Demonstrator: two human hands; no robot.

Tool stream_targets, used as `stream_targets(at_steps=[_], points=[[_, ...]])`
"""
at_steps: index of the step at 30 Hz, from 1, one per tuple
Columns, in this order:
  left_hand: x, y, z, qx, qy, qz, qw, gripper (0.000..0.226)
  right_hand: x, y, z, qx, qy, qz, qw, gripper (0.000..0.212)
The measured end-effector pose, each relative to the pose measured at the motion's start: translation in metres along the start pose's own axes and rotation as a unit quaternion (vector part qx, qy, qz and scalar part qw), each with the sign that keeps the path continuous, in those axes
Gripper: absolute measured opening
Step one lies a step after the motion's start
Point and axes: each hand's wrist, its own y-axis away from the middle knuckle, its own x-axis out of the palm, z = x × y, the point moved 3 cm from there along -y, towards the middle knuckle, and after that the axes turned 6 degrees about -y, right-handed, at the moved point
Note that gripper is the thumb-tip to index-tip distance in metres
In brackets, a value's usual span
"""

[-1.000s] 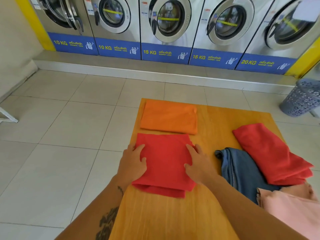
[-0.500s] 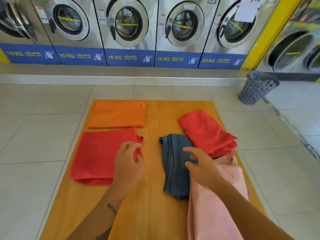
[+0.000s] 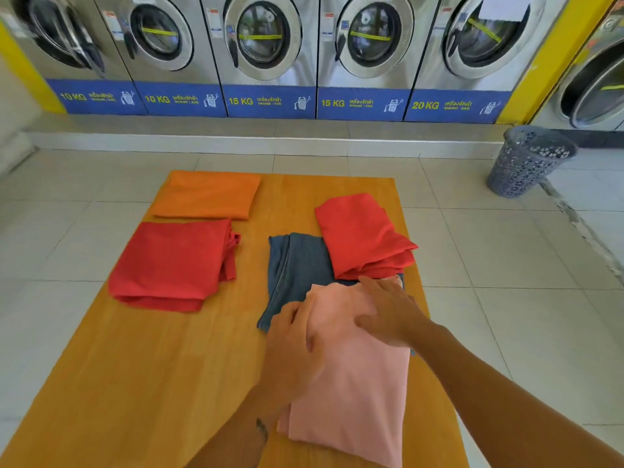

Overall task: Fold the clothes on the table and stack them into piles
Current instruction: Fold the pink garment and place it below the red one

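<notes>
Head view: both hands are on the pink garment (image 3: 351, 383), which lies at the near right of the tabletop (image 3: 141, 383), its far end overlapping the blue garment (image 3: 297, 265). The left hand (image 3: 293, 346) rests on the pink cloth's left edge with fingers curled; whether its grip has closed on a fold I cannot tell, as the fingertips are blurred. The right hand (image 3: 388, 315) lies flat and open near the far end, palm down, grasping nothing. A loosely bunched red garment (image 3: 364, 234) sits across the far right of the blue one. On the left, a folded red garment (image 3: 172, 265) lies just in front of a folded orange garment (image 3: 206, 195) — two pieces apparently done.

The pink cloth looks thin, light and limp; it will likely sag and crease wherever it is not supported, and may drag the blue piece beneath it if slid. I would judge the best hold to be a pinch at two corners or along one long edge, lifting clear before spreading it flat on the bare wood — not a grab at the middle.
</notes>
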Motion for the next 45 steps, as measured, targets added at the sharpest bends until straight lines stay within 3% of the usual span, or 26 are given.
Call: stream_targets(at_steps=[3,9,14,19,23,27,30,33,37,40,43,45], points=[[0.005,0.020,0.005,-0.012,0.018,-0.030,0.999,0.065,0.001,-0.009,0.004,-0.001,0.029,0.035,0.999,0.084],[0.017,0.067,0.031,-0.081,0.076,-0.016,0.994,0.072,-0.005,-0.014,0.012,-0.041,0.078,0.109,0.990,0.041],[0.016,0.082,0.028,-0.087,0.085,0.075,0.990,0.083,-0.003,-0.011,0.010,-0.084,0.021,0.108,0.990,0.040],[0.013,0.071,0.024,-0.118,0.142,0.080,0.980,0.084,-0.006,-0.007,0.009,-0.083,-0.007,0.101,0.991,0.035],[-0.011,0.049,0.043,-0.127,0.264,0.041,0.955,0.073,-0.029,-0.003,0.021,-0.083,-0.156,0.041,0.983,0.036],[-0.055,0.031,0.067,-0.150,0.368,0.001,0.918,0.051,-0.049,0.003,0.056,-0.117,-0.234,0.008,0.965,0.043],[-0.079,0.028,0.088,-0.180,0.447,-0.023,0.876,0.060,-0.055,0.008,0.100,-0.165,-0.244,0.003,0.956,0.040],[-0.102,0.032,0.107,-0.173,0.469,-0.048,0.865,0.059,-0.049,0.009,0.154,-0.198,-0.251,0.019,0.948,0.035],[-0.153,0.040,0.149,-0.174,0.465,-0.109,0.861,0.040,-0.028,0.003,0.219,-0.193,-0.316,0.050,0.928,0.041],[-0.212,0.036,0.189,-0.150,0.391,-0.179,0.890,0.029,-0.002,-0.008,0.253,-0.160,-0.421,0.026,0.892,0.044],[-0.256,0.018,0.221,-0.141,0.290,-0.245,0.914,0.034,0.046,-0.024,0.260,-0.053,-0.473,-0.032,0.879,0.055],[-0.260,0.007,0.241,-0.158,0.177,-0.216,0.947,0.038,0.092,-0.026,0.258,0.021,-0.488,-0.017,0.873,0.063]])
